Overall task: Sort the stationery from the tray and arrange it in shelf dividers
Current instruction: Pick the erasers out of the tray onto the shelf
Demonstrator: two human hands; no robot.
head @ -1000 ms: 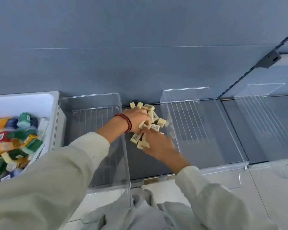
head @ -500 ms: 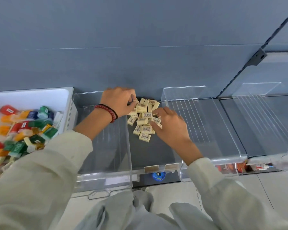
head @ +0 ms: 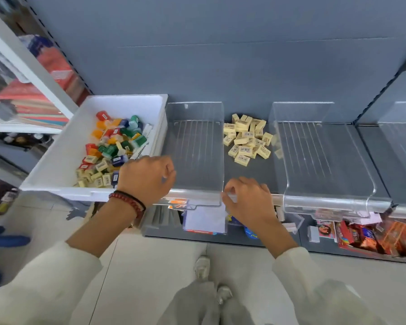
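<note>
Status: sort approx. part done. One batch of cream erasers [head: 246,139] lies in a loose heap on the grey shelf [head: 251,174], in the lane btwn the left clear divider [head: 195,146] and the middle clear divider [head: 321,160], toward the back wall; heap is not squared up, several pcs tilted or on edge. Both dividers' ribbed floors show bare, and a third divider [head: 401,137] at far right also looks bare as far as visible. White tray [head: 56,165] sits at shelf left, touching the left divider, and holds the bulk of the stock: red, orange, green and blue items plus more cream erasers at its front corner, all mixed. Left hand [head: 145,179] hovers over the tray's front right corner, fingers curled loosely together, no item seen in them. Right hand [head: 249,198] is at the front lip of the left divider, fingers bent inward; cannot tell whether they pinch the lip or just rest by it. Remaining, by judgement: rest of erasers, then every coloured type into separate lanes, i.e. most of the work
</note>
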